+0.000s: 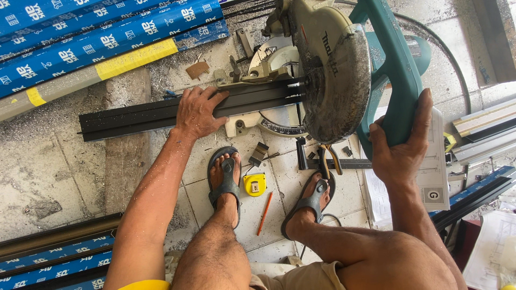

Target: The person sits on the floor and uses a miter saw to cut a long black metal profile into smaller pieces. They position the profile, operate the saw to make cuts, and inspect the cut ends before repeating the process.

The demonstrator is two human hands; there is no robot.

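Pinning a stiff, light black aluminium profile (161, 114) flat-palmed, the left hand (198, 113) steadied it while the right hand (400, 145) gripped the heavy mitre saw (333, 70) handle (395, 80).

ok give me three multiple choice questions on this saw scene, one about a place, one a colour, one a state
1. Where does the tape measure lie?
A. on the floor between the two feet
B. on top of the saw
C. in the left hand

2. What colour is the pencil on the floor?
A. green
B. orange
C. white

3. What is the left hand doing?
A. hanging free in the air
B. gripping the saw handle
C. pressing flat on the dark profile

Answers:
1. A, the yellow tape measure rests on the tiles between the sandalled feet.
2. B, the thin pencil beside it is orange.
3. C, the left hand lies spread on the dark profile that runs under the mitre saw, while the right hand wraps the teal handle.
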